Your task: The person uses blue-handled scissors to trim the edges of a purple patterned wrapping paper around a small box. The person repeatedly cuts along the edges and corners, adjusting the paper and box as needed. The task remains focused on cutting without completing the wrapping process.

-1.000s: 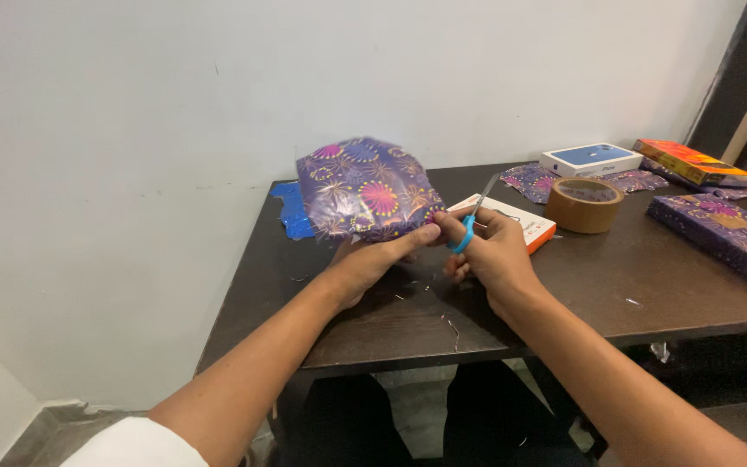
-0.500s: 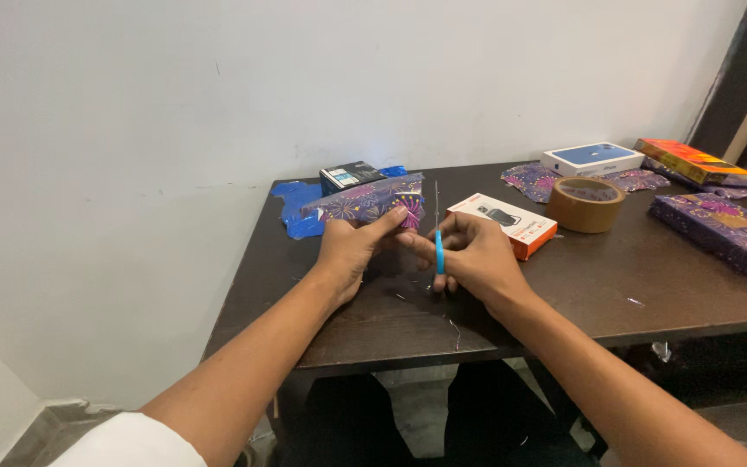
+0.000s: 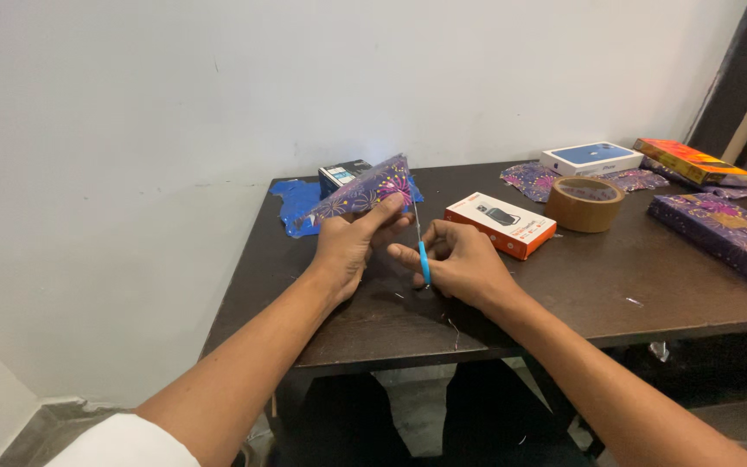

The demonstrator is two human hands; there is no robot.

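Note:
My left hand (image 3: pixel 352 245) grips a box wrapped in purple firework-patterned paper (image 3: pixel 363 192), tilted up off the dark table (image 3: pixel 408 320) with one corner raised. My right hand (image 3: pixel 458 262) holds blue-handled scissors (image 3: pixel 423 251) just to the right of the box, blades pointing up toward the wrapped corner. The blade tips sit at the paper's edge; whether they touch it I cannot tell.
A white-and-orange box (image 3: pixel 501 224) lies just right of my hands, with a brown tape roll (image 3: pixel 584 204) beyond it. A white-and-blue box (image 3: pixel 590 158), an orange box (image 3: pixel 692 162), a wrapped parcel (image 3: pixel 726 225), blue paper (image 3: pixel 297 204) and a small dark box (image 3: pixel 341 174) sit around.
The wrapped box has been lowered and turned from facing me to lying tilted near the table. My right hand with the scissors swung its blades upright and moved left toward the box.

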